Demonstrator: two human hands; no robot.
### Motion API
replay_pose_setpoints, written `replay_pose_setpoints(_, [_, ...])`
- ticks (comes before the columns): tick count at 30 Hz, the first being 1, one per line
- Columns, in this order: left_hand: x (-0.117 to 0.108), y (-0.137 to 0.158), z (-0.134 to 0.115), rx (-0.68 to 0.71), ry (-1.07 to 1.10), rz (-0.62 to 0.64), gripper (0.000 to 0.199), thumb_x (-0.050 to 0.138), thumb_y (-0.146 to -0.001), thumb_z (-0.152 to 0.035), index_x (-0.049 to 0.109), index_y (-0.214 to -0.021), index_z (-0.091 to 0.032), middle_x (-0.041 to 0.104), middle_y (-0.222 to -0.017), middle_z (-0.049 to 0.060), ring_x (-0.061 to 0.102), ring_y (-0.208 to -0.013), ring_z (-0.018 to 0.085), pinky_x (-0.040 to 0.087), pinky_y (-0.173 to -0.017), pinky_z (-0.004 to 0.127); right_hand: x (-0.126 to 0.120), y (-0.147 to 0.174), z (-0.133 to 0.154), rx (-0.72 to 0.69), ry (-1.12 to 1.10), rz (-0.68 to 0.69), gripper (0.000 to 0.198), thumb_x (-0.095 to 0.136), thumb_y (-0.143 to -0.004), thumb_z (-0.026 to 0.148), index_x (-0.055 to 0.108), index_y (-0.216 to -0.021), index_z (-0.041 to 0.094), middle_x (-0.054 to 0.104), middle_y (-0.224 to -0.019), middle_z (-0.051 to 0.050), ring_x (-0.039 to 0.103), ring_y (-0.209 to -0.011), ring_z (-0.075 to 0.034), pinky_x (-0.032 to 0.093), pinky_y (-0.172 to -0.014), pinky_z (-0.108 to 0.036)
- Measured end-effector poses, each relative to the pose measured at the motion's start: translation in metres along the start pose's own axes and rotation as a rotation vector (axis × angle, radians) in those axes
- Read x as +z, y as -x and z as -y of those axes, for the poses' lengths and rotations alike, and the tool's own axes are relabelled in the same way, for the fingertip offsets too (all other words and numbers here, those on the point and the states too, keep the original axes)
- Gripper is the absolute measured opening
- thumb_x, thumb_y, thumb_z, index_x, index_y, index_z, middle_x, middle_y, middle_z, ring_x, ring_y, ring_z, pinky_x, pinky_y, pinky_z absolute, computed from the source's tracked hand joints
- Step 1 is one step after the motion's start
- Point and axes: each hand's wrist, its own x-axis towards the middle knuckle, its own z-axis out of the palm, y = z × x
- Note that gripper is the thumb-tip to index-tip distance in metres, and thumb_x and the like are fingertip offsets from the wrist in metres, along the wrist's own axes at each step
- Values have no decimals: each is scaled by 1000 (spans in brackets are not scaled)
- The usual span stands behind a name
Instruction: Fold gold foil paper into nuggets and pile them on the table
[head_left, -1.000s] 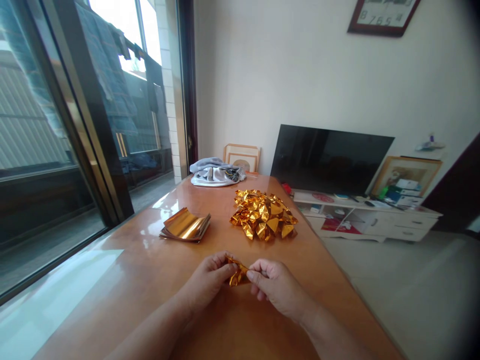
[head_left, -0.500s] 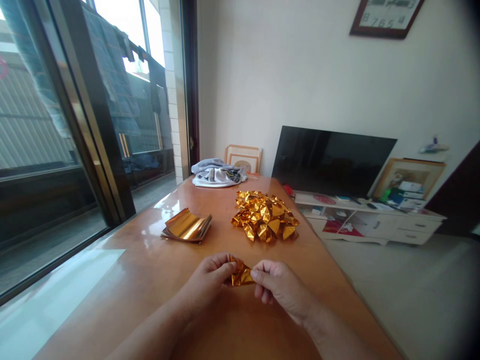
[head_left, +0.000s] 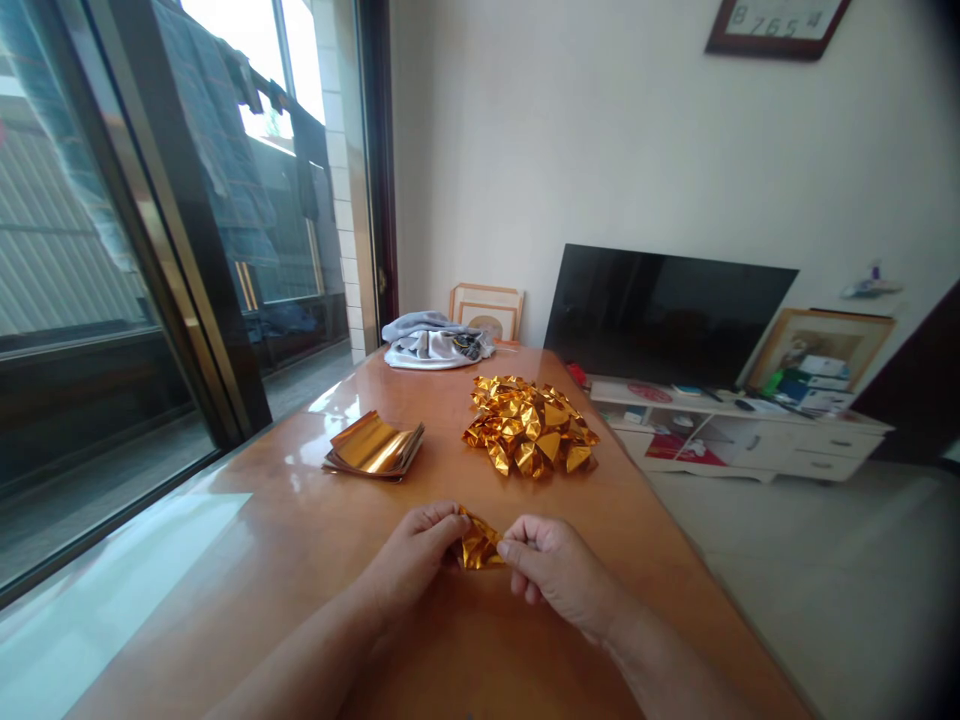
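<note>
Looks like a home's living room: has a wide black flat-screen television (head_left: 667,315), a low white drawer cabinet (head_left: 750,437) below it, a dark-framed white clock (head_left: 776,22) above it and blue checked laundry (head_left: 232,180) hanging far left of it.

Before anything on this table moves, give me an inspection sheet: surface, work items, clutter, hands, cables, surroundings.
Surface: glossy brown table, with reflections
Work items: gold foil piece, held; stack of foil sheets at left; pile of folded foil at right
Clutter: crumpled grey cloth, far end
Hands: left hand and right hand both pinch the gold foil piece
Cables: nothing seen
Surroundings: glass door at left; television and white cabinet at right
</note>
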Motion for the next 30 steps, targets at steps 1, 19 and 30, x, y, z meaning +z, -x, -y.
replay_pose_setpoints(1, [0, 0, 0, 0, -6, 8, 23, 59, -86, -33, 63, -72, -16, 57, -64, -1, 49, -61, 13, 42, -58, 25, 0, 0, 0, 2, 9, -11, 27, 61, -88, 45, 58, -80, 19, 62, -58, 3, 49, -48, -10, 35, -48, -21])
replay_pose_setpoints(19, [2, 2, -5, 34, -33, 87, 36, 65, -88, -49, 66, -83, -14, 60, -72, 1, 48, -65, 12, 36, -61, 24, -1, -1, -2, -35, 59, -45, 23, 58, -90, 39, 58, -79, 19, 62, -58, 3, 51, -49, -10, 37, -48, -20])
replay_pose_setpoints(30, [-3, 5, -10, 38, -24, 97, 37, 62, -90, -50, 67, -82, -14, 61, -74, 2, 50, -69, 14, 37, -65, 25, -8, 2, 4, -54, -31, 35, 29, 61, -90, 45, 59, -83, 17, 64, -62, 2, 52, -52, -10, 38, -51, -21])
